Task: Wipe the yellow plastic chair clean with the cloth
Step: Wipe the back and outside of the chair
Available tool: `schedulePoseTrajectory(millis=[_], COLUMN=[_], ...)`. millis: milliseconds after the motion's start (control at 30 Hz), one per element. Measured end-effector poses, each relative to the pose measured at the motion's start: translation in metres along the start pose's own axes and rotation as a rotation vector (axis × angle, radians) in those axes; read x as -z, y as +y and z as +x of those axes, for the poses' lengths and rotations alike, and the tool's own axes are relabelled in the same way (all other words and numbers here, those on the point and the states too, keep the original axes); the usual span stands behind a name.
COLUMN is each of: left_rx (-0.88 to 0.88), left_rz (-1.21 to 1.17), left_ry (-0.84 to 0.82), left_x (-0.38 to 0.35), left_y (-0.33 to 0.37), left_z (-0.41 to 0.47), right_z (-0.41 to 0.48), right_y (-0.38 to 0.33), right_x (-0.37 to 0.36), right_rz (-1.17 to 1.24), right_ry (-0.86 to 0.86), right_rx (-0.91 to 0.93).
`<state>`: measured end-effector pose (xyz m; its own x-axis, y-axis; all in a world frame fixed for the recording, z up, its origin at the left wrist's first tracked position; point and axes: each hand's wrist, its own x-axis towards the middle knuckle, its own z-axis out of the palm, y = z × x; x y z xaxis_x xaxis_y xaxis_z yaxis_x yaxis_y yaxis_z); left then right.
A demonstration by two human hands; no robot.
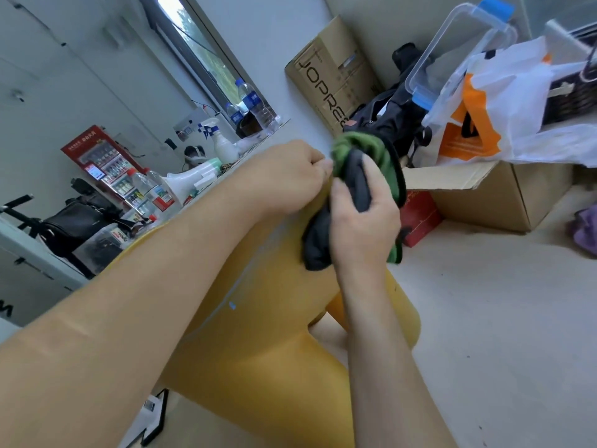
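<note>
Both hands on the bunched cloth at the chair's top edge.

My right hand (361, 221) is curled round the green-and-grey cloth (352, 189), thumb clamped over it; my left hand (290, 176) is fisted, pinching its near corner, right over the yellow plastic chair (258, 350). The cloth is wadded, so I judge it may only smear the pale streaks, or a loose end could slip free. A hard push might tip the chair toward the cardboard box (484, 195).

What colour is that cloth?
The cloth is green and dark grey, seen in the head view.
</note>
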<state>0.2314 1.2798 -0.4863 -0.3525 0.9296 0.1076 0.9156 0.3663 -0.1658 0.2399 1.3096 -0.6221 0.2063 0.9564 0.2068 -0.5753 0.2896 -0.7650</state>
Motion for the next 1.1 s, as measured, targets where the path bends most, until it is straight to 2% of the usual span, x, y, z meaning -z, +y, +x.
schedulePoseTrajectory(millis=[67, 133, 200, 267, 333, 367, 433, 500, 567, 633, 667, 733, 800, 867, 933, 1033, 1100], left_rx=[-0.009, -0.029, -0.037, -0.037, -0.056, -0.068, -0.080, -0.092, -0.007, 0.082, 0.104, 0.128, 0.119, 0.069, 0.035, -0.004, -0.010], left_rz=[-0.067, -0.095, -0.095, -0.109, -0.152, -0.179, -0.200, -0.268, -0.531, -0.694, -0.648, -0.531, -0.476, -0.362, -0.252, -0.158, -0.157], left_ry=[-0.048, -0.117, -0.135, -0.079, 0.009, 0.041, 0.054, 0.091, 0.154, 0.159, 0.152, 0.154, 0.174, 0.214, 0.253, 0.292, 0.293], left_x=[0.002, 0.008, 0.014, 0.014, 0.008, 0.006, 0.003, 0.003, 0.007, 0.011, 0.012, 0.011, 0.010, 0.007, 0.005, 0.002, 0.002], left_y=[-0.001, -0.005, -0.016, -0.028, -0.035, -0.037, -0.036, -0.033, -0.030, -0.032, -0.033, -0.036, -0.033, -0.032, -0.031, -0.029, -0.028], left_z=[0.002, -0.007, -0.021, -0.037, -0.049, -0.051, -0.046, -0.038, -0.041, -0.048, -0.049, -0.048, -0.050, -0.049, -0.050, -0.051, -0.048], right_z=[-0.003, -0.002, 0.000, -0.006, -0.020, -0.026, -0.031, -0.039, -0.059, -0.069, -0.068, -0.058, -0.047, -0.041, -0.041, -0.043, -0.043], right_y=[-0.010, 0.004, 0.036, 0.065, 0.075, 0.069, 0.033, -0.024, -0.057, -0.057, -0.045, -0.011, 0.026, 0.065, 0.093, 0.097, 0.064], right_x=[-0.008, -0.003, 0.007, 0.014, 0.021, 0.019, 0.008, -0.012, -0.031, -0.034, -0.030, -0.019, -0.007, 0.006, 0.015, 0.017, 0.007], right_rz=[-0.005, 0.019, 0.055, 0.116, 0.136, 0.101, 0.059, -0.024, -0.146, -0.176, -0.153, -0.067, 0.009, 0.031, 0.059, 0.033, -0.054], right_ry=[0.030, 0.076, 0.101, 0.069, 0.031, 0.036, 0.089, 0.098, 0.064, 0.065, 0.095, 0.202, 0.263, 0.194, 0.106, 0.080, 0.079], right_rx=[0.101, 0.053, -0.199, -0.504, -0.642, -0.639, -0.458, -0.064, 0.245, 0.374, 0.370, 0.213, -0.135, -0.469, -0.662, -0.786, -0.646])
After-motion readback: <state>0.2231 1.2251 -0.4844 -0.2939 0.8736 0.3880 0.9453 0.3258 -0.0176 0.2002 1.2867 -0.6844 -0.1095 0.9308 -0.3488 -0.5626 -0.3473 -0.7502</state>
